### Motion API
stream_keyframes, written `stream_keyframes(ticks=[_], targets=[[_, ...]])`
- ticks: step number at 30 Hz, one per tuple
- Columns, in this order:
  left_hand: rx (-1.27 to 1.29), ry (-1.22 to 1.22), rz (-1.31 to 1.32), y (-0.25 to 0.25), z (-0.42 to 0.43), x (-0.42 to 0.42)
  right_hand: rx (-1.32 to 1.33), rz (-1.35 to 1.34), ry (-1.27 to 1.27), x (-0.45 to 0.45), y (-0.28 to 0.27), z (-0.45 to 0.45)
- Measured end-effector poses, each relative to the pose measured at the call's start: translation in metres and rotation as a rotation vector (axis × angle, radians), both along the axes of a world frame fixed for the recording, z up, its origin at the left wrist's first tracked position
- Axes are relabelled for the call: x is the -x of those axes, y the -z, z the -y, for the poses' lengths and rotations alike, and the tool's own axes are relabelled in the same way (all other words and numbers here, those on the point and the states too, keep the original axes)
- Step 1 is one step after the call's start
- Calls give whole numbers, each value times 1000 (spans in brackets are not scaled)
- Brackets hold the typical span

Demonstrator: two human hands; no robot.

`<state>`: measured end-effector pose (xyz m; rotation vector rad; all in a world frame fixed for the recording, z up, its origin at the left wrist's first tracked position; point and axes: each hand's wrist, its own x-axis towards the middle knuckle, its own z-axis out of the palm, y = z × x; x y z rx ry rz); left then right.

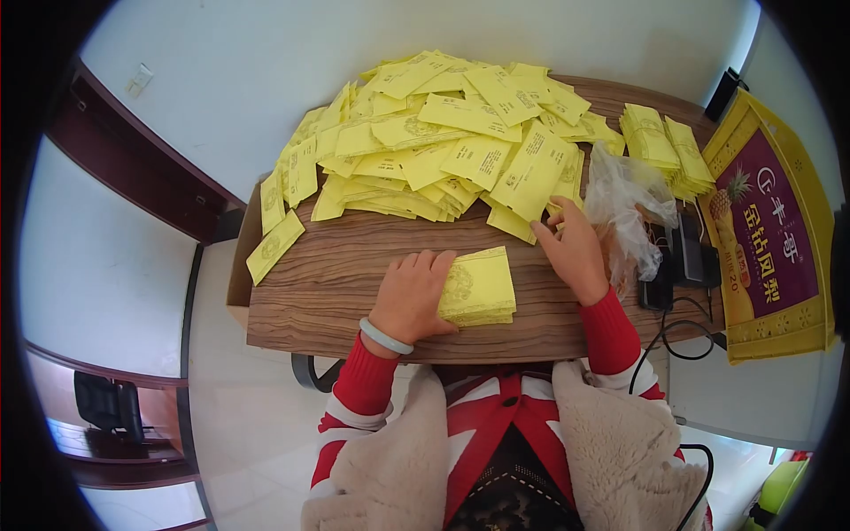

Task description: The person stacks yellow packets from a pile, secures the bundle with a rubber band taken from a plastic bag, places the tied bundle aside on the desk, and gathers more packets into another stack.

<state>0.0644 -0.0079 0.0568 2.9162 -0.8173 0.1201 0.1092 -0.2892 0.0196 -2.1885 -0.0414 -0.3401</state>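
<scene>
Now, looking down from the head view, we have our left hand [409, 296] on a squared stack [482, 285] of yellow paper packets, which lies flat on the bare front part of the brown table [328, 296]. Our fingers lie over its left end and the thumb sits along the near side, so we judge that this hand clasps the stack and keeps its edges even.

Our right hand [575, 252] is at the lower right edge of the big loose pile [469, 119], its thumb and forefinger slightly parted and bent toward a packet there. We cannot tell whether the fingertips pinch that packet or only touch it. A clear plastic bag [630, 199] lies just beside this hand, on the right. Beyond it two neat bundles [651, 137] of packets sit side by side, near the printed yellow box [770, 221].

By our reading, the step in hand is gathering loose packets into the stack, with plenty left in the pile. The next move seems to call for a light pinch on one packet at the pile's edge, drawn free without dragging its neighbours, while the left hand holds the stack firm. The bag is close enough to catch our right wrist, so a path leaning left looks safer.
</scene>
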Motion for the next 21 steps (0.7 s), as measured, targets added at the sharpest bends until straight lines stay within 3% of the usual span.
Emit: stream_keyframes(ticks=[7,12,16,21], targets=[[60,7,74,17,1,1,65,-170,142,-29,-19,-8],[42,6,70,10,3,-2,6,30,196,-47,18,-6],[-16,-12,30,6,3,-4,-521,27,164,-54,29,0],[-22,15,94,1,0,1,-628,47,83,-29,0,-5]])
